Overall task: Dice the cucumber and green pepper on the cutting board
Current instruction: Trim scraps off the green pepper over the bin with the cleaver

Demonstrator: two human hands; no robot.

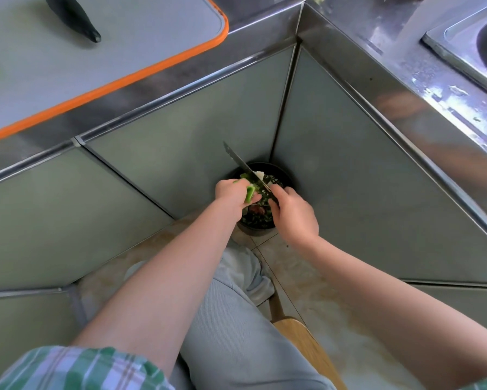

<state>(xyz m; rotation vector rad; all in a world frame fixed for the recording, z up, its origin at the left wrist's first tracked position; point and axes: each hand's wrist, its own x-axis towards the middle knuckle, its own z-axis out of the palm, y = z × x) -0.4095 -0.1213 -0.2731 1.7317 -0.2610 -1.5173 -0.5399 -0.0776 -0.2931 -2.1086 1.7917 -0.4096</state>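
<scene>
Left hand grips a bright green pepper piece — right hand grips a dark-bladed knife — both above a round black bin.

A stainless steel bench runs in an L, seen from above. A steel sink is set into its far right end, with water droplets on the metal just beside the sink's rim. Grey-green cabinet panels drop from the bench's front edges and meet in an inner corner. On the tiled floor in that corner stands a round black bin holding dark green scraps. Nearer: grey trousers, a wooden seat and a green plaid sleeve
</scene>
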